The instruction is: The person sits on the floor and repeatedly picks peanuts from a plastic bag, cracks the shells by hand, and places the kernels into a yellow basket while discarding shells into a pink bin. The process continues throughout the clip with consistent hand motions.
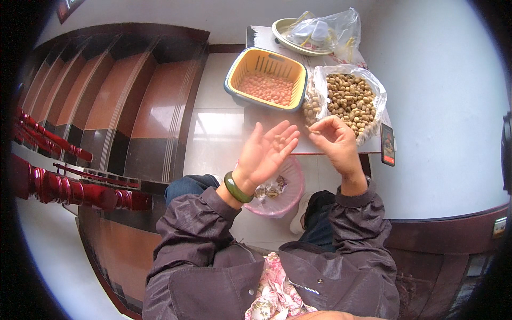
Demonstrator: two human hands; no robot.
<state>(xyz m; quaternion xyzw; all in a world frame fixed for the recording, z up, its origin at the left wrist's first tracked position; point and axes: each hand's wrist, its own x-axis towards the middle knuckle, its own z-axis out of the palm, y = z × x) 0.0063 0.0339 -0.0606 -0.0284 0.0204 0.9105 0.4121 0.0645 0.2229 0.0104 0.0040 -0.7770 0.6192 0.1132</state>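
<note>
My left hand (267, 154) is palm up with its fingers spread, and a few peanut kernels (279, 140) lie on the fingers. To its right, my right hand (334, 140) pinches a small brown piece, perhaps a peanut or shell bit (312, 130), between thumb and fingertips. Beyond the left hand stands a yellow slotted basket (298, 86) in a dark blue basin, holding many pinkish kernels (269, 89). Unshelled peanuts (352, 102) fill a clear plastic bag just beyond my right hand. Below my hands, a pink bin (296, 192) with a plastic liner holds shells.
The table (372, 148) carries a phone (387, 145) at its right edge and a round tray (280, 34) with a clear plastic bag (348, 30) at the back. Tiled stairs (160, 92) with a red wooden railing (80, 186) are at left; a wall (436, 112) stands at right.
</note>
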